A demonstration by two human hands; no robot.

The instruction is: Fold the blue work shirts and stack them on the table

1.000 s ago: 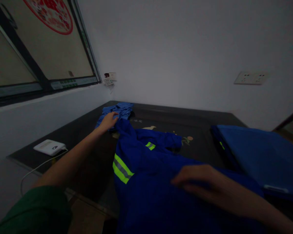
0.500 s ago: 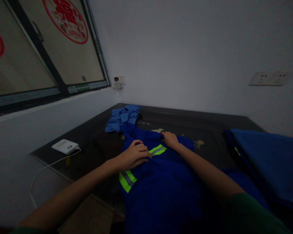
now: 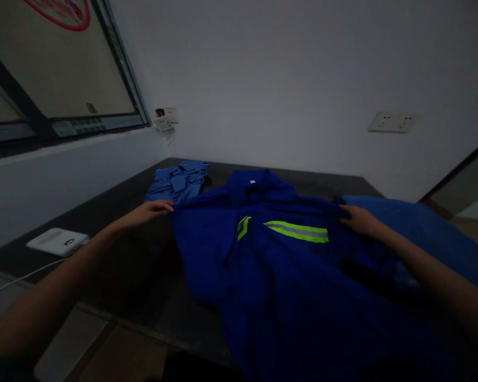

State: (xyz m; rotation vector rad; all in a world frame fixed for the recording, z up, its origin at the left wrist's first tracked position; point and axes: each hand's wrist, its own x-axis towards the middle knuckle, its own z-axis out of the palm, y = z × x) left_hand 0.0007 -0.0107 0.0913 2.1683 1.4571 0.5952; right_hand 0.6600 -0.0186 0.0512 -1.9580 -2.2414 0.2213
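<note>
A dark blue work jacket (image 3: 287,265) with yellow-green and grey reflective strips is spread out in front of me, its collar at the far end. My left hand (image 3: 153,209) pinches the jacket at its left shoulder. At the opposite shoulder, my right hand (image 3: 356,218) grips the cloth, with the fingers partly hidden by fabric. The jacket's upper part is stretched between both hands. Its lower part falls toward me and is lost in shadow.
The dark table (image 3: 155,297) carries a folded lighter blue shirt (image 3: 179,180) at the back left. A white power bank (image 3: 58,241) with a cable lies at the left edge. Folded blue cloth (image 3: 418,223) is on the right. Behind stands a wall with sockets (image 3: 390,122).
My hands have moved apart, left and right, and the bunched jacket is now opened out between them with its collar showing. The view has turned somewhat to the right.
</note>
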